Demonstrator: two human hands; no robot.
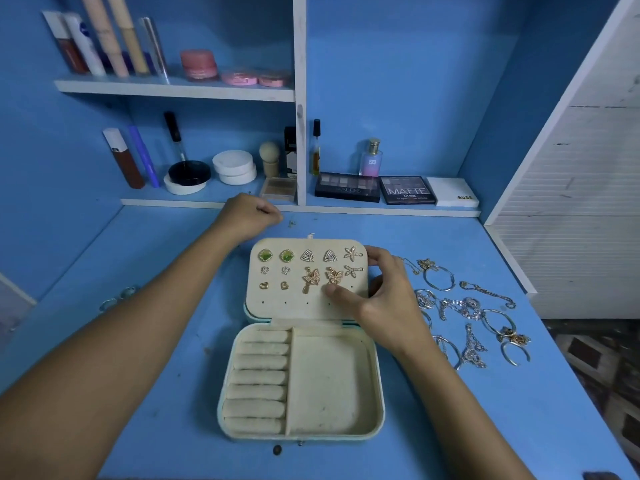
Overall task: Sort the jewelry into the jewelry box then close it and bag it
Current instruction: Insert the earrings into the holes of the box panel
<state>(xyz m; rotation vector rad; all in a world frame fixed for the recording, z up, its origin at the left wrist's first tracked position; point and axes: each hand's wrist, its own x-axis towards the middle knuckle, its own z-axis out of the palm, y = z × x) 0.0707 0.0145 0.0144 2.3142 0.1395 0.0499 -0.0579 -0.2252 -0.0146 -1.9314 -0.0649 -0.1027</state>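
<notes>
Open jewelry box (304, 382) at centre frame on blue counter (485, 410). Right hand (381, 299) pinching earring panel (306, 306) edge; left hand (249, 216) fisted, empty. Tangled chains and bangles (471, 313) right: light, snag-prone, best lifted singly.

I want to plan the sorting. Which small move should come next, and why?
Probably the right hand should let go of the earring panel and pick a ring from the pile on its right: the panel already holds earrings, while the ring rolls look empty.

Single head-worn wide-angle view, looking forward and down, close over the blue table (450, 410), shelves beyond
</notes>
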